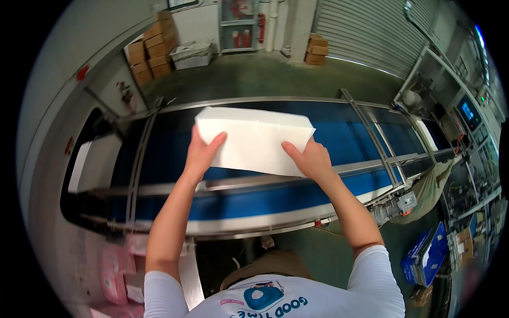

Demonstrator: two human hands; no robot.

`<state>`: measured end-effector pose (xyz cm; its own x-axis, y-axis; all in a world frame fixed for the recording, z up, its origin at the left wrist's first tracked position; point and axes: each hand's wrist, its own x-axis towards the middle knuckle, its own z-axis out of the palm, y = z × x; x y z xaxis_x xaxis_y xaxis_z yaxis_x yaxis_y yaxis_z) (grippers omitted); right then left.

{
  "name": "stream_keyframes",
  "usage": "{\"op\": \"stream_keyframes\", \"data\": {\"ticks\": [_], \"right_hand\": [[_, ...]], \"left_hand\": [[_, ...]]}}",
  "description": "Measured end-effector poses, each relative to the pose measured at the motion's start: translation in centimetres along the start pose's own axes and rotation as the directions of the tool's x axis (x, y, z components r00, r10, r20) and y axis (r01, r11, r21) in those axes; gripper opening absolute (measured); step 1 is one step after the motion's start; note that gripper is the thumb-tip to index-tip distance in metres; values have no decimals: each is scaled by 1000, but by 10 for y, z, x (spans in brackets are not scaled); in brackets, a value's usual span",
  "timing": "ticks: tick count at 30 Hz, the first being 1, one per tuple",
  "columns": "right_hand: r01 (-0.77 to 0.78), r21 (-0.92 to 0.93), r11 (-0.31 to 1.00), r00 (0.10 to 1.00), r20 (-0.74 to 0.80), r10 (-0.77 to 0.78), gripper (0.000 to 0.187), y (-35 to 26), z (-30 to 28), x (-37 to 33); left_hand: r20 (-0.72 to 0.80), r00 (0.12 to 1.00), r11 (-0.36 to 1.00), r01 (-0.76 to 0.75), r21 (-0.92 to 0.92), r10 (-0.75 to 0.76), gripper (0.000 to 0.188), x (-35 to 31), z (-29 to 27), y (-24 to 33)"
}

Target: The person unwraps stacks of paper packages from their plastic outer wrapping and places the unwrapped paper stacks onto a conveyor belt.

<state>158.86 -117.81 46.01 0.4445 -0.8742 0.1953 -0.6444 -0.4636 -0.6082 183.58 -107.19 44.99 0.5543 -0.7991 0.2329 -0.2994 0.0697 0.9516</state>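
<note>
Gripped white packet [257, 143] at both ends, between left hand [200, 155] and right hand [317, 160]. Clamped fingers of both hands on the packet. Set left thumb [218, 140] on the near face, inward of the left end; set right thumb [290, 149] on the same face, inward of the right end. Wrapped remaining fingers around the ends and behind; could not tell exact placement there. Held packet above blue conveyor belt [344, 132], lengthwise from left to right, tilted slightly down at right. Viewed lower edge just above metal rail [354, 166]; could not confirm clearance. Observed white block [96, 165] well apart at left, blue crate [436, 248] at lower right and cardboard boxes [155, 49] beyond conveyor.
</note>
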Motion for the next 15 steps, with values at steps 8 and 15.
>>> {"op": "stream_keyframes", "data": {"ticks": [8,15], "right_hand": [[-611,185,770,656,663,361,68,152,12,82],[-209,-416,885,486,741,463,64,192,-65,82]], "left_hand": [[600,720,937,277,213,-349,63,196,180,-138],[835,539,826,-419,377,-107,69,223,352,-117]]}}
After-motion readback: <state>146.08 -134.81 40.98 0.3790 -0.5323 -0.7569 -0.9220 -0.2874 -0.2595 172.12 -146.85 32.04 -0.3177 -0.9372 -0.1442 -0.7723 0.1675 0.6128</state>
